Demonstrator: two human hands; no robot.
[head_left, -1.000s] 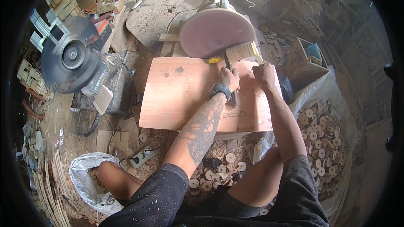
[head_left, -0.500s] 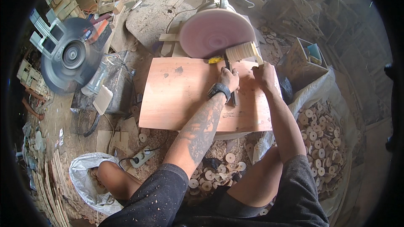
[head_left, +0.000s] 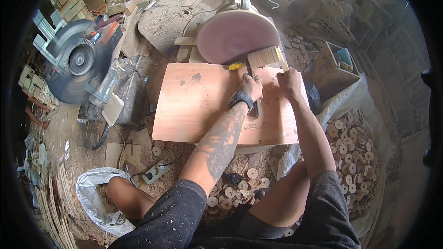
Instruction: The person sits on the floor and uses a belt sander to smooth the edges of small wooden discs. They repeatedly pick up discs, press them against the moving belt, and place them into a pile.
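Note:
A large round sanding disc (head_left: 236, 39) stands upright at the far side of a wooden board (head_left: 198, 106). Against its lower right face lies a row of thin wooden discs (head_left: 264, 57), packed together like a roll. My left hand (head_left: 251, 86) is closed round a dark metal bar (head_left: 257, 107), whose far end reaches the left end of the roll. At the roll's right end is a pale wooden strip (head_left: 283, 64), gripped by my right hand (head_left: 290, 82). A yellow piece (head_left: 236, 66) sits by the bar's far end; its kind is unclear.
At left, a circular saw blade (head_left: 79, 60) blurs with motion above a dark box (head_left: 124, 97). A sack of wooden discs (head_left: 353, 157) stands at right. Beneath my arms are a power strip (head_left: 157, 171) and loose discs (head_left: 228, 193). Another person's hand (head_left: 44, 123) shows far left.

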